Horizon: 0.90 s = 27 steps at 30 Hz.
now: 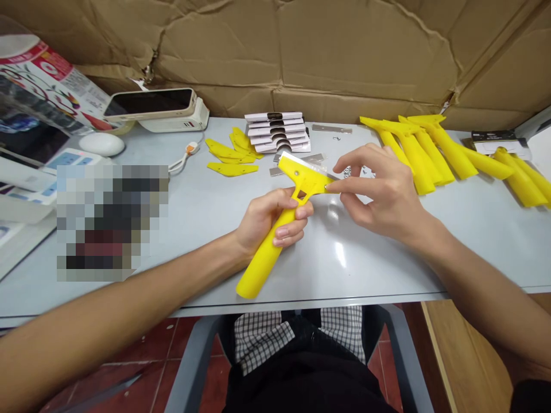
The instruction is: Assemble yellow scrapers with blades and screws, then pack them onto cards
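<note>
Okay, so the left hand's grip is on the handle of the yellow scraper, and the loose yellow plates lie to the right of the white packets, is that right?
Not quite: the head view shows the loose yellow plates to the left of the white packets. The rest is right.

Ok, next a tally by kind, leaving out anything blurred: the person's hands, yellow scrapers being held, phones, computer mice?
Left hand and right hand: 2
Held yellow scraper: 1
Phone: 1
White mouse: 1
Total: 5
</note>
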{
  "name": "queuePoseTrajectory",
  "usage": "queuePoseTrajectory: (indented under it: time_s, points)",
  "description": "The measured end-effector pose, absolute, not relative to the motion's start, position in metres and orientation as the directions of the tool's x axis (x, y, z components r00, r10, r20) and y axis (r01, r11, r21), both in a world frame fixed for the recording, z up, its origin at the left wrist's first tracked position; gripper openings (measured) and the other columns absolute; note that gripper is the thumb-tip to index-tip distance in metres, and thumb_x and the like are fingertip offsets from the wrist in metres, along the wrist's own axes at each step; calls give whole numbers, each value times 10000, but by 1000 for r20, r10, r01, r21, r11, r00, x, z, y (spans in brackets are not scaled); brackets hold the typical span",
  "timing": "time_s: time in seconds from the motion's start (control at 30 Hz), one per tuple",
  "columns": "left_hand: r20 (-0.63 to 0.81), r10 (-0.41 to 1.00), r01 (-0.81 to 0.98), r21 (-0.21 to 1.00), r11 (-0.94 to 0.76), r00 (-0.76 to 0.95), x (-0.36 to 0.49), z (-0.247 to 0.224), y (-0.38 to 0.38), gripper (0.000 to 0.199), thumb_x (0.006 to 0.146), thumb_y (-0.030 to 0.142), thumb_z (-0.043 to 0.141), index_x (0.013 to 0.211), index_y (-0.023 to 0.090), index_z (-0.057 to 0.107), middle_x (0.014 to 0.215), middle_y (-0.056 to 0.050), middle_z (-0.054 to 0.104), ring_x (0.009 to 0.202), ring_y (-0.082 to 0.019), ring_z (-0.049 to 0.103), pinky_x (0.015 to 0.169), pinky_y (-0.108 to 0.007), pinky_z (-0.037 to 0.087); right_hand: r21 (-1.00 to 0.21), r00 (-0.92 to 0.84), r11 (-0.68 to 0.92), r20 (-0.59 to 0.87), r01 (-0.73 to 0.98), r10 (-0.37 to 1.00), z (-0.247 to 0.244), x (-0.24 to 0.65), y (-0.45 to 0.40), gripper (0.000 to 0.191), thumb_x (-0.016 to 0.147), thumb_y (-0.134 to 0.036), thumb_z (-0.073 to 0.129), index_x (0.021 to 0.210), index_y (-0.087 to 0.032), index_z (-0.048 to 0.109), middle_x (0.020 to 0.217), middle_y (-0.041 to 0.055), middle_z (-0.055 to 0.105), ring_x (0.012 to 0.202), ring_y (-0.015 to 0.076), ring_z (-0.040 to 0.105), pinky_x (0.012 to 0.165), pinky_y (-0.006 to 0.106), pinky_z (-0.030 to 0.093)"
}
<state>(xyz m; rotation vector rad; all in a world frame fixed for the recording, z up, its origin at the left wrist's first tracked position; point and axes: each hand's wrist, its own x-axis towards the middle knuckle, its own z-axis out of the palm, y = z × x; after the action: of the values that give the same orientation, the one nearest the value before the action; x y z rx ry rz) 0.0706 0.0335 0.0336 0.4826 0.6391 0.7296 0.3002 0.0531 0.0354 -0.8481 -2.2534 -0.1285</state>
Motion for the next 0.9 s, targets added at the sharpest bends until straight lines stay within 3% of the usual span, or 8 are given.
queuePoseTrajectory:
  time_s: [0.17,0.3,0.4,0.5,0.53,0.67,0.9]
  points:
    - [-367,722,-445,599,666,587,69,35,34,171,712,160,598,815,215,473,574,20,575,278,-57,305,262,-167,283,-324,-432,757,665,568,609,42,305,60,268,858,-182,636,924,-323,855,1059,34,777,835,213,669,735,425,521]
    - [-371,735,-462,596,657,567,69,36,34,167,711,156,580,810,220,461,567,19,570,278,-53,296,260,-160,278,-344,-380,724,673,598,634,66,324,65,233,871,-157,664,937,-277,853,1005,67,779,765,204,663,700,417,520]
    - [-381,749,-484,587,649,542,69,37,35,176,709,148,569,819,223,454,571,19,570,281,-53,296,261,-155,278,-278,-481,642,470,715,740,81,351,72,156,882,-205,728,966,-267,844,825,33,762,653,181,623,656,409,484]
    - [-394,749,-501,567,654,532,68,37,36,199,713,143,574,849,225,454,584,22,577,282,-56,304,265,-155,278,-219,-570,604,202,766,796,79,383,81,27,845,-304,850,853,-281,840,637,-10,695,545,154,562,560,361,404]
    - [-397,746,-504,559,658,535,68,36,36,207,714,144,578,858,226,454,586,24,578,282,-58,309,267,-155,279,-214,-583,601,144,770,799,75,392,84,93,816,-355,900,812,-288,836,622,-9,689,528,148,544,531,349,377]
    - [-397,741,-518,537,667,542,66,36,36,225,718,146,586,876,229,451,594,24,591,286,-63,328,274,-151,287,-214,-562,564,75,798,824,57,421,88,244,715,-456,1004,768,-288,834,591,-2,672,434,117,440,460,342,329]
    - [-409,750,-525,539,659,520,68,41,36,194,711,136,546,861,223,459,577,20,567,275,-63,297,257,-157,268,-282,-578,558,15,780,816,37,437,96,243,688,-427,1027,770,-287,846,555,-8,646,408,116,418,445,351,343]
